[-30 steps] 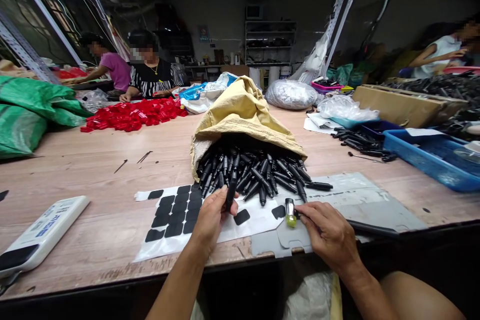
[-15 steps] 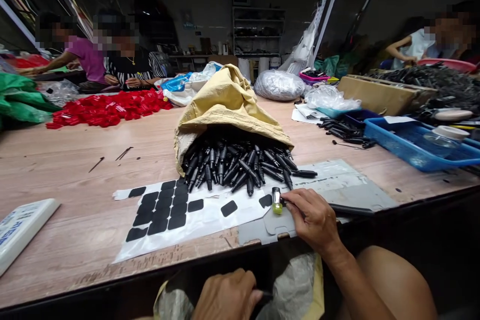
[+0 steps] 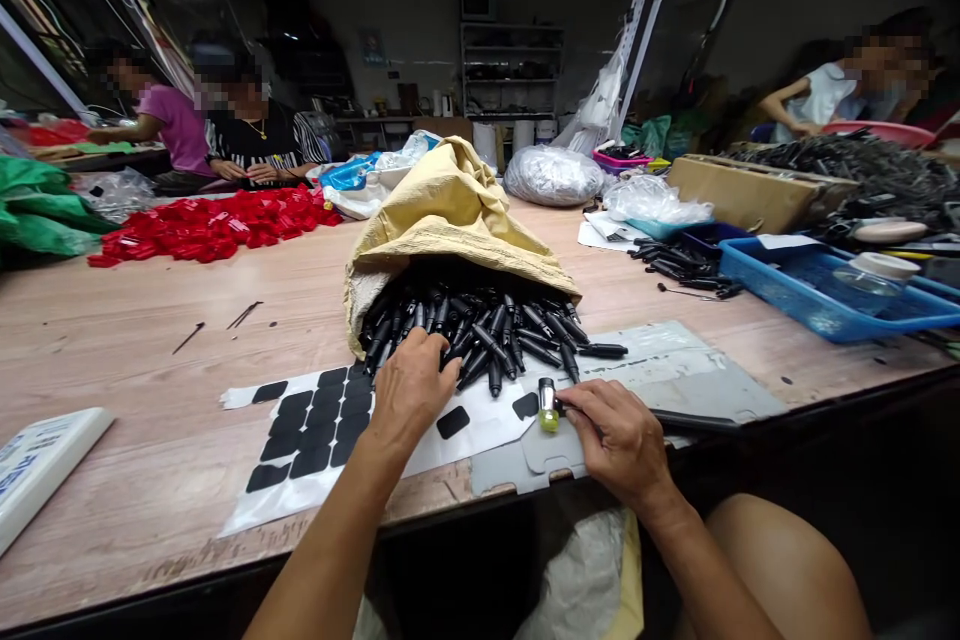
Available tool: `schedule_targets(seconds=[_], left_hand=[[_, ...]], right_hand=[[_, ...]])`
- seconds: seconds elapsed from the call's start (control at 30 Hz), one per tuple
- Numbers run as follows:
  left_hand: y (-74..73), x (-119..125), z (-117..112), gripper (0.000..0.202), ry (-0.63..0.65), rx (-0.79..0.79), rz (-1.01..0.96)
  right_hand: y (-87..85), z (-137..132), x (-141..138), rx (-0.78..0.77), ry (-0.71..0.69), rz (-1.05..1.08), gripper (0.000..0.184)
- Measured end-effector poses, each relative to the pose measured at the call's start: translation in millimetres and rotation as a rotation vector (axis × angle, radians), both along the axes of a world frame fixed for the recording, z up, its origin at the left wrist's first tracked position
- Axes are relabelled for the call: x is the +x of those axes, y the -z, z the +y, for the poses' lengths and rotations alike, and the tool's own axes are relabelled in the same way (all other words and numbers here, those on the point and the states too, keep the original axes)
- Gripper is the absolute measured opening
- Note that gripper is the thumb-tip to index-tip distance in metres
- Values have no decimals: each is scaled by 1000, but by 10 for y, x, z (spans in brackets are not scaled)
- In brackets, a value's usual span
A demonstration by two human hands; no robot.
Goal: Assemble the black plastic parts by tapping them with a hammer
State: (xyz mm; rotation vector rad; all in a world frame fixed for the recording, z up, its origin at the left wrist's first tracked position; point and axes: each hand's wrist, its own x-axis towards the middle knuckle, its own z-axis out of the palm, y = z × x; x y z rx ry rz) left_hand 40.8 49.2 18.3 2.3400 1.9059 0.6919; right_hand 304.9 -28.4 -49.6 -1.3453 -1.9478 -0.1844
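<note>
My left hand reaches to the front left of a pile of black pen-like parts. Its thumb is apart from the fingers, and the fingertips are among the parts, partly hidden. My right hand is closed around the handle of a small hammer, close to its silver head with a yellow-green end. The black handle runs out to the right beneath the hand. The hammer lies on a grey sheet. A yellow woven sack opens toward me, the parts spilling out.
A white sheet with black square stickers lies at the front left. A white box is beyond it. Red pieces are heaped at the back left. A blue tray stands at the right. Several people sit farther off.
My left hand has come up from below the table edge to the black parts. My right hand stays at the hammer. The view has shifted slightly.
</note>
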Motion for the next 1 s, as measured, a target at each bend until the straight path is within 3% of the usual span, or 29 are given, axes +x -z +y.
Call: schedule_targets(seconds=[0.1,0.2,0.3,0.4,0.47,0.57,0.67,0.83,1.0], left_hand=[[42,20,161,19,5,-25,50],[1,20,161,15,-11,9,-27],[-65,-22,46,18,-6,1,-346],[-37,-48,-132,26,86,-187,-699],[46,-44,-247,23,163,-311,-814],[191,-32,-371,18,302,-424,-785],[273,-37,-438,15,380,-401,-684],[295,-41,-452,15,436,-212,-533],[296,-29,-443,17,387,-189,-474]], right_hand=[[-13,-2,-11,-8,3,11,25],[-21,-2,-23,6,0,28,24],[-18,-2,-28,11,2,33,24],[-7,-1,-24,5,7,27,25],[-1,-2,-19,3,9,23,25],[-1,-6,-15,-5,13,19,25],[-7,-11,-16,-8,11,15,25],[-1,0,6,-2,-2,1,25],[-113,-12,36,57,-108,23,28]])
